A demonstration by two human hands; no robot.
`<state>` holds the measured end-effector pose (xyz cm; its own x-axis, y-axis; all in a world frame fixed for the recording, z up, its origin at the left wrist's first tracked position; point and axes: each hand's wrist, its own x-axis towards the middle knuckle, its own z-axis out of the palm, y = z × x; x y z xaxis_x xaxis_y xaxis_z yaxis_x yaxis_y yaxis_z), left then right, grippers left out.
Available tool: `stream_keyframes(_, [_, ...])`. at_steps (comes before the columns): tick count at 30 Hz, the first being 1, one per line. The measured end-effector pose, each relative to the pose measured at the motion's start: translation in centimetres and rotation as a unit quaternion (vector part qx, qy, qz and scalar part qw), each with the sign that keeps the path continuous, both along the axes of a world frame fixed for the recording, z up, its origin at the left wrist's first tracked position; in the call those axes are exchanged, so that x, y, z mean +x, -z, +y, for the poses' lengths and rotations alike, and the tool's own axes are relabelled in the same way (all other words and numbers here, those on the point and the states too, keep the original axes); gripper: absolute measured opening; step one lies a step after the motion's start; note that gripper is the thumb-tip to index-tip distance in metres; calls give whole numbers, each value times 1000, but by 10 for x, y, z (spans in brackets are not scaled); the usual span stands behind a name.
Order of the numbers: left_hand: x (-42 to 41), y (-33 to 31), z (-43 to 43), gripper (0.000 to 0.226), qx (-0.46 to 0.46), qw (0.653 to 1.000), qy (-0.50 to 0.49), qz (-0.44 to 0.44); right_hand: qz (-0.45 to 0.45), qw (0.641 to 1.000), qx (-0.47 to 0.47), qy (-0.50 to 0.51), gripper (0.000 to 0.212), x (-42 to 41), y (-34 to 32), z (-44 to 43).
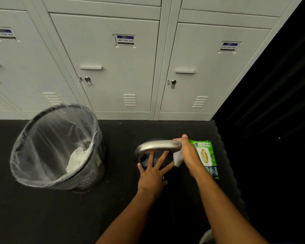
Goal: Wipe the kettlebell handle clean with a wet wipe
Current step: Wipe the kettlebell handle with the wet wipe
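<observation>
My left hand [152, 175] lies spread flat on the kettlebell body, steadying it. Just beyond, my right hand [187, 152] grips the wipe [177, 158] around the handle's [158, 146] right end; the handle runs leftward, so I'd wipe leftward.

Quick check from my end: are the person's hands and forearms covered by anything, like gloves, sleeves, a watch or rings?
Nothing shows on either. The left hand and right hand are bare, with no gloves, and I see no rings. Both forearms are uncovered down to the bottom edge of the picture, with no sleeve cuff, watch or wristband in view. Any sleeves would start higher up, out of frame.
</observation>
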<state>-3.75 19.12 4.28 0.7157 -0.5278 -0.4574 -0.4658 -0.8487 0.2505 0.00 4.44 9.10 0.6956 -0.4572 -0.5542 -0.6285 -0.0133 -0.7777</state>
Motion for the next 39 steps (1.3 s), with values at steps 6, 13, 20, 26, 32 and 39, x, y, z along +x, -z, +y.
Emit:
stream_keyframes(6, [1,-2,1,83,1,1000,6,10,-167,960,-207,-92,48,-21,-6,29])
stream_keyframes(13, [1,-5,1,83,-2,1000,4,11,-119,991,-11,54,35,-13,10,18])
stream_keyframes(20, [1,-6,1,84,2,1000,12,18,-299,939,-171,-9,51,-46,9,55])
stream_keyframes(26, [0,-1,0,82,4,1000,8,-5,-190,971,36,143,43,-33,20,16])
stream_keyframes(32, [1,0,0,77,-1,1000,6,-3,-107,993,-28,41,30,-11,-12,22])
stream_keyframes(39, [1,-3,-1,82,4,1000,7,3,-287,953,-94,28,36,-44,15,44])
